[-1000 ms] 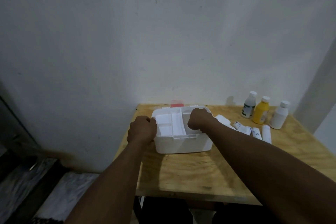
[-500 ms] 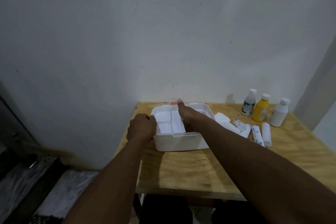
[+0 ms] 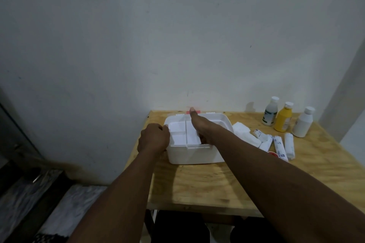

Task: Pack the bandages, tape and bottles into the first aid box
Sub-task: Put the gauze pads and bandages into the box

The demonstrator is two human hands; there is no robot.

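Observation:
The white first aid box [image 3: 197,154] stands open at the table's back left, with a divided white inner tray [image 3: 178,134] sitting in its left half. My left hand [image 3: 154,138] grips the box's left rim. My right hand [image 3: 198,124] reaches into the box beside the tray, thumb stretched along the tray's top and fingers down under its right edge, mostly hidden. To the right lie white gauze pads [image 3: 241,130], several wrapped bandage rolls [image 3: 278,146] and a red-cored tape roll [image 3: 272,153]. Three bottles stand behind them: one with a dark label [image 3: 270,112], a yellow one [image 3: 283,120] and a white one [image 3: 303,123].
The wooden table [image 3: 197,187] butts against a grey wall at the back. A red part of the box lid [image 3: 187,112] shows behind the box. The table's left edge drops to a dark floor with a marbled step [image 3: 65,209].
My right hand has gone from a fist on top of the tray to thumb out, fingers down into the box beside it. My left hand has stayed on the rim.

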